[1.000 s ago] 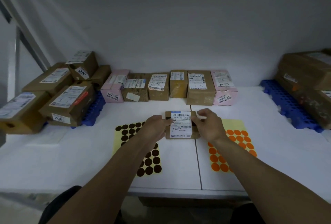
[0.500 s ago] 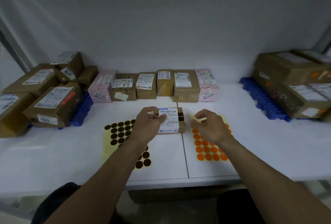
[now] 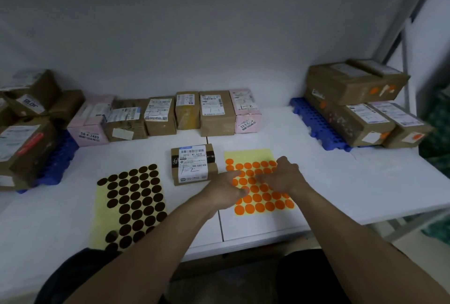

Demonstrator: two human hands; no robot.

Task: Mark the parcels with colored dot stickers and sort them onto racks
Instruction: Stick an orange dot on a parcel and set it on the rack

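A small brown parcel (image 3: 193,165) with a white label marked "1-2" lies on the white table (image 3: 341,182) between two sticker sheets. The orange dot sheet (image 3: 263,202) is to its right and the dark brown dot sheet (image 3: 134,204) to its left. My left hand (image 3: 224,191) lies with straight fingers on the left edge of the orange sheet. My right hand (image 3: 282,177) hovers over the same sheet with its fingertips bent down onto the dots. Neither hand touches the parcel.
A row of brown and pink parcels (image 3: 214,114) stands along the back wall. A blue rack (image 3: 56,165) on the left carries stacked boxes. Another blue rack (image 3: 314,121) on the right carries boxes with orange dots. A metal post rises at the far right.
Both hands let go of the small parcel, which now lies on the table, and moved right onto the orange sticker sheet. My view has turned to the right.
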